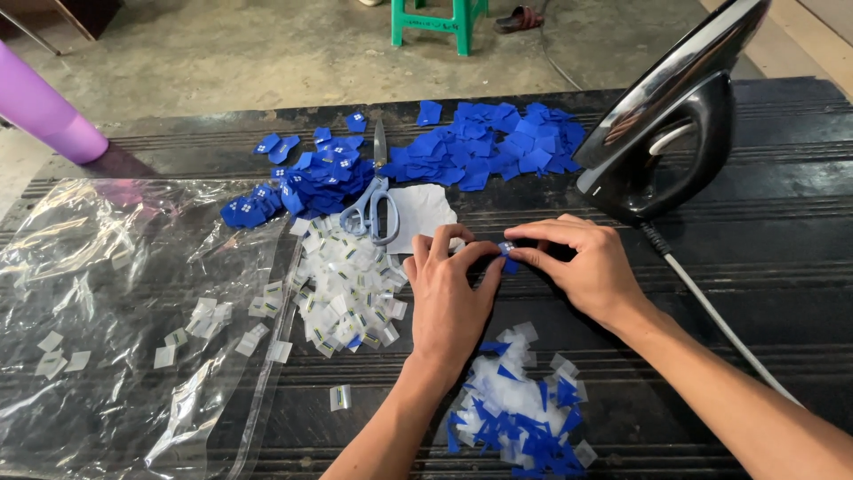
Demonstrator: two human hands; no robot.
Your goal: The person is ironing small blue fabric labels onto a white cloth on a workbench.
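Note:
My left hand (451,289) and my right hand (582,262) meet over the dark ribbed table (711,356), fingertips pinched together on one small blue fabric piece (507,256). Just left of my left hand lies a pile of small white labels (348,289). Below my wrists sits a heap of blue and white scraps (524,413). Grey-handled scissors (373,200) rest on a white sheet (425,213) beyond my hands.
Two piles of blue fabric pieces lie at the back: one (306,178) left of the scissors, one (493,142) right. A black iron (666,124) stands upright at right, its cord (711,311) trailing past my right arm. A clear plastic bag (115,311) covers the left. A purple cylinder (44,111) stands far left.

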